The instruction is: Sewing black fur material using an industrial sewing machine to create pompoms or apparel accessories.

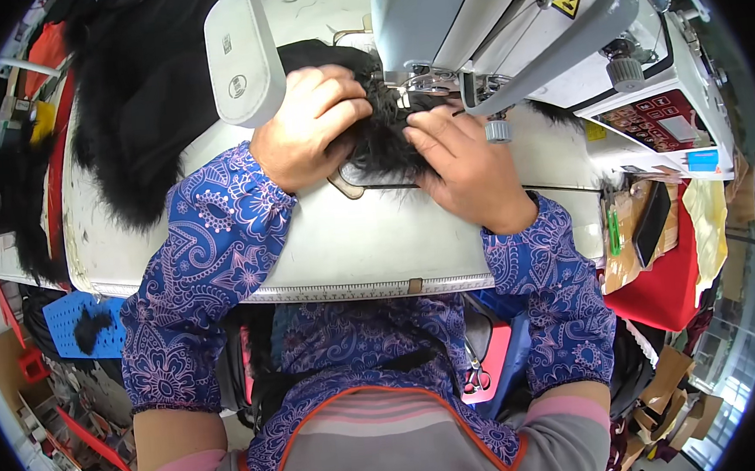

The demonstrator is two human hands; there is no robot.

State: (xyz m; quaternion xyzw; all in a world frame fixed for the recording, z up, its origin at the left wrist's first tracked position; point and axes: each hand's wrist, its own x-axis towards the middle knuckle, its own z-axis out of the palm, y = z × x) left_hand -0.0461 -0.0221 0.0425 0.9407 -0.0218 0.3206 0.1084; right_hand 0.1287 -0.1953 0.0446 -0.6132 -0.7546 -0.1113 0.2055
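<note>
Black fur-trimmed fabric (380, 152) lies bunched beneath the presser foot of a sewing machine (546, 22). My left hand (313, 122) grips the fur from the left, its fingers curled close to the needle area. From the right, my right hand (468, 159) pinches the same fur, thumb tucked under and fingers bent. The needle tip and the seam are hidden by fur and machine parts. More of the black garment (157, 93), with a furry edge, spreads over the table at the left.
A white lamp head (244, 61) hangs over my left hand. Along the front of the white table (352, 246) runs a measuring tape (355, 290). A phone (652, 223) and a green tool (614, 232) lie at the right. Scissors (475, 376) rest below, and a blue perforated tray (73, 325) sits left.
</note>
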